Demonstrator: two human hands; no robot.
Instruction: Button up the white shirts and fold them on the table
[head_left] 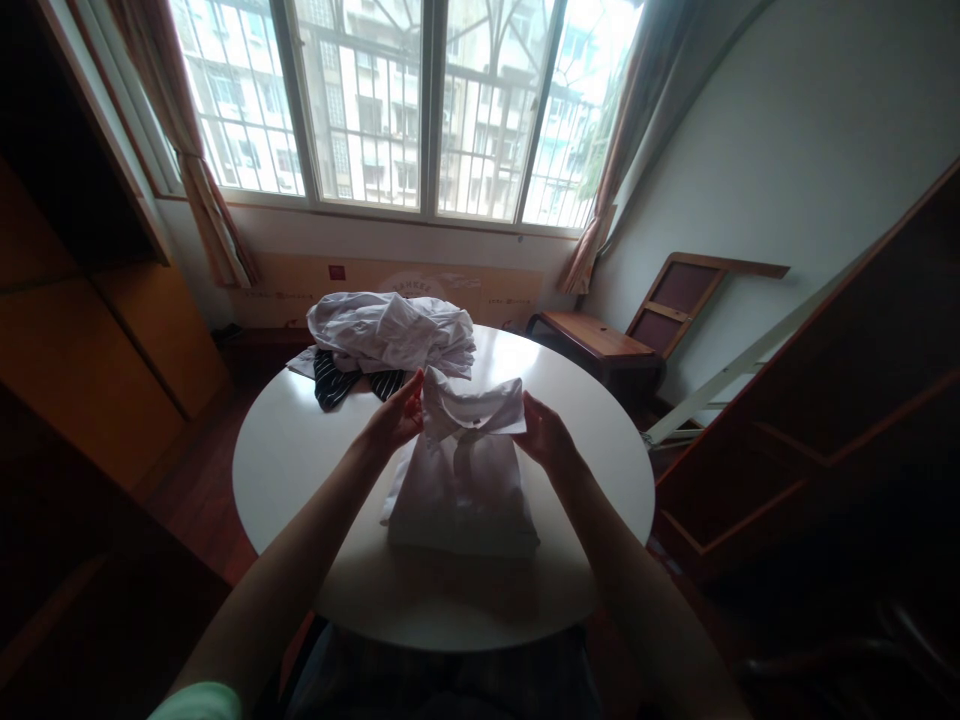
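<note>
Head view: our left hand [396, 415] and right hand [545, 435] pinch the folded shirt [461, 480] by its far collar, its long axis running near-far on the table [300, 460].

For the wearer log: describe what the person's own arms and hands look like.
Both forearms are bare, with no watch, ring or glove visible on the left hand or the right hand. A pale green short sleeve shows at the left upper arm. The right arm's sleeve is out of view.
</note>
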